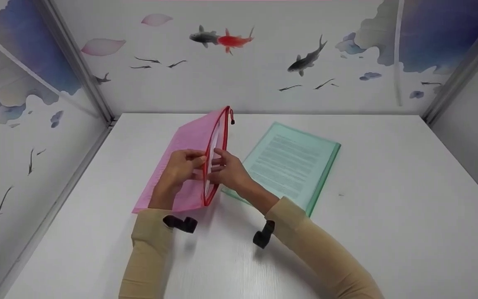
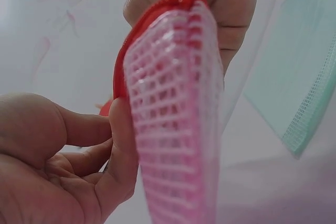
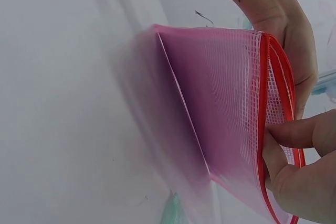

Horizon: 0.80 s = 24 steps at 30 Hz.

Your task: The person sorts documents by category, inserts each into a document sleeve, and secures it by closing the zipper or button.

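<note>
A pink mesh zipper pouch (image 1: 193, 143) with red zipper edging stands tilted on the table, its mouth parted towards the right. My left hand (image 1: 181, 167) pinches the near-left lip of that mouth between thumb and fingers. In the left wrist view, these fingers (image 2: 122, 148) press against the mesh at the red edge. From the other side, my right hand (image 1: 231, 171) reaches into the mouth with bent fingers. Its thumb and finger come close together between the red edges in the right wrist view; the tips are hidden, so I cannot tell what they hold. Something white shows inside the pouch.
Right of the pouch lies a green translucent folder (image 1: 291, 162) with a printed sheet visible through it. A zipper pull (image 1: 232, 120) hangs at the pouch's far corner. White panels printed with fish (image 1: 305, 60) enclose the white table (image 1: 388, 199) at the back and sides.
</note>
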Each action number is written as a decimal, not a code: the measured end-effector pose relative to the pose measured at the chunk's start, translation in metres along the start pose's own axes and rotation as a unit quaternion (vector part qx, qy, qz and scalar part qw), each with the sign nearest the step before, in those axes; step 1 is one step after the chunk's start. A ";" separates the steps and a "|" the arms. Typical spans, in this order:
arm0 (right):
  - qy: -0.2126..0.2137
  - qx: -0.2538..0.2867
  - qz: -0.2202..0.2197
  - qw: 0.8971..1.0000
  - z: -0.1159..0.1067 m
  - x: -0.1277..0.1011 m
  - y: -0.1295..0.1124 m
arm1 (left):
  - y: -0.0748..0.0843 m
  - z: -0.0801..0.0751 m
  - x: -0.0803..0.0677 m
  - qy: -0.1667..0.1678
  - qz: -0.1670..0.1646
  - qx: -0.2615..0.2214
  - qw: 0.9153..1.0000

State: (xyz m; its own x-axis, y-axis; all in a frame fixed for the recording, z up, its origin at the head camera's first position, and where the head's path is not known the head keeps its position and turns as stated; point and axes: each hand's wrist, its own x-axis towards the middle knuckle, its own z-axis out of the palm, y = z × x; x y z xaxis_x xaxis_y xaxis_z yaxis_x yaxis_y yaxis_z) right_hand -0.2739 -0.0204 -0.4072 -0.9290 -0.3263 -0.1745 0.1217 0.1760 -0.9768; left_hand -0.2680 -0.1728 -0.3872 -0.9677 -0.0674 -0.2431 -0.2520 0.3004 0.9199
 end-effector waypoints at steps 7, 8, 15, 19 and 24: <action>0.004 0.019 0.009 1.000 -0.007 0.001 0.003 | -0.001 0.003 0.002 -0.001 0.002 0.006 1.000; 0.006 0.025 0.012 1.000 -0.009 0.002 0.004 | -0.001 0.004 0.003 -0.001 0.002 0.007 1.000; 0.023 0.054 0.025 0.998 -0.019 0.008 0.005 | -0.008 -0.001 0.004 0.001 0.002 -0.001 1.000; 0.032 0.055 0.022 0.998 -0.026 0.010 0.004 | -0.011 -0.004 0.002 -0.002 0.005 -0.010 1.000; 0.029 0.046 0.018 0.998 -0.037 0.014 0.001 | -0.013 -0.008 -0.002 -0.019 0.002 -0.007 1.000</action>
State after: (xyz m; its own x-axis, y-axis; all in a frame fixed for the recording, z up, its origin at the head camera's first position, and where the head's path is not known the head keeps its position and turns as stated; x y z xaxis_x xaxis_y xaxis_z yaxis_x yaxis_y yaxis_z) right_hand -0.2999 0.0099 -0.4057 -0.9420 -0.2665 -0.2040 0.1837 0.0992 -0.9780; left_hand -0.2630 -0.1840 -0.3964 -0.9674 -0.0294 -0.2514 -0.2491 0.2865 0.9251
